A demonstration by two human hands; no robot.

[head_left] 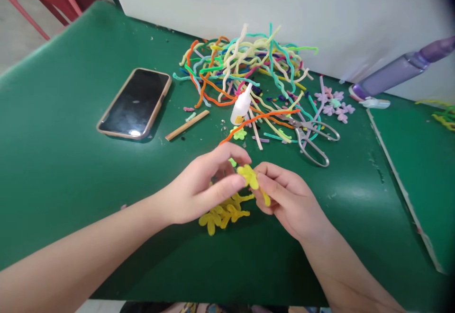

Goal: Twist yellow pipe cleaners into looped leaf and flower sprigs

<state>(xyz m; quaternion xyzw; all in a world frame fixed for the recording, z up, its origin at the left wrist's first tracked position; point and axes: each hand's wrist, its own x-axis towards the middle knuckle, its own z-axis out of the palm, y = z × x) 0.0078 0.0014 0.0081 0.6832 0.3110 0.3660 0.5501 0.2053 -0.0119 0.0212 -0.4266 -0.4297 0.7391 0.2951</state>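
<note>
Both of my hands meet over the green table (64,175) and pinch one yellow pipe-cleaner flower (249,176). My left hand (202,187) curls around it from the left, thumb and fingers pressed on a petal. My right hand (284,197) grips the flower's other side, a yellow stem end poking out below the fingers. Beneath my left hand lie more yellow pipe-cleaner flowers (222,214) on the table.
A heap of coloured pipe cleaners (245,67) lies at the back, with a small white glue bottle (241,107), metal pliers (311,138), purple flowers (334,103), a wooden stick (187,125) and a phone (135,103). A purple bottle (401,71) lies at right.
</note>
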